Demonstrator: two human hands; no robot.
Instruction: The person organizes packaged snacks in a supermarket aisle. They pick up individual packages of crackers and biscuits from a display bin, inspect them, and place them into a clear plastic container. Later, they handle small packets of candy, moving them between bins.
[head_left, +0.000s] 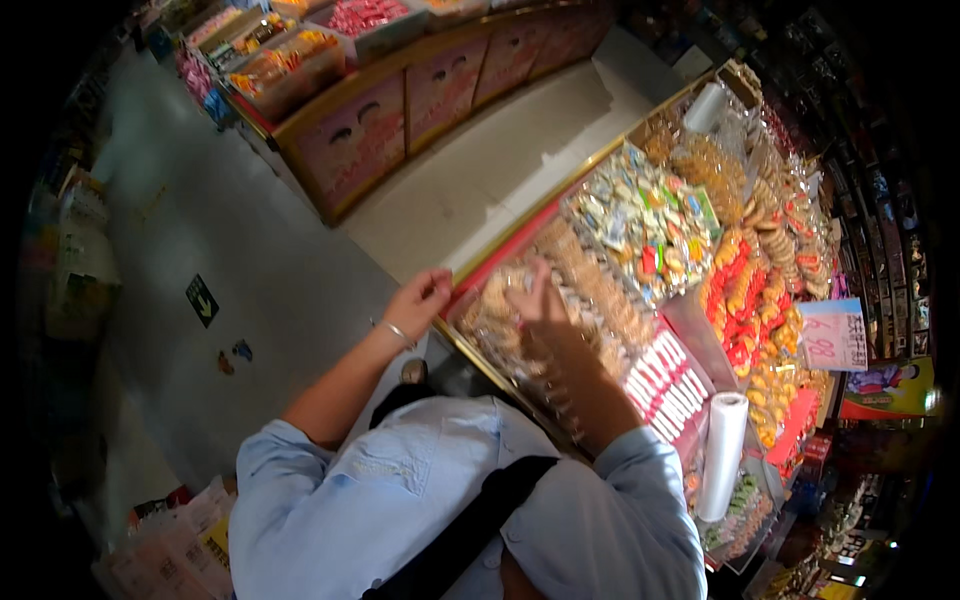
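My left hand (421, 298) hovers beside the gilded front edge (459, 346) of a display counter, fingers loosely curled, and nothing shows in it. A metal bangle (399, 335) circles that wrist. Over clear-wrapped, tan, biscuit-like snacks (487, 315) is my right hand (541, 298), its index finger extended and the others apart. It is slightly blurred, so I cannot tell whether it touches the wrappers. Rows of wrapped tan pieces (581, 259) lie just beyond it. Red-and-white wrapped sticks (666, 382) fill a section beside my right forearm.
Mixed small packets (645, 217) and red-and-yellow wrapped snacks (739, 292) fill farther sections. A plastic bag roll (723, 457) stands at right, near a price sign (832, 334). Another counter (360, 150) with sweet bins stands across the aisle. A floor arrow marker (202, 301) lies left.
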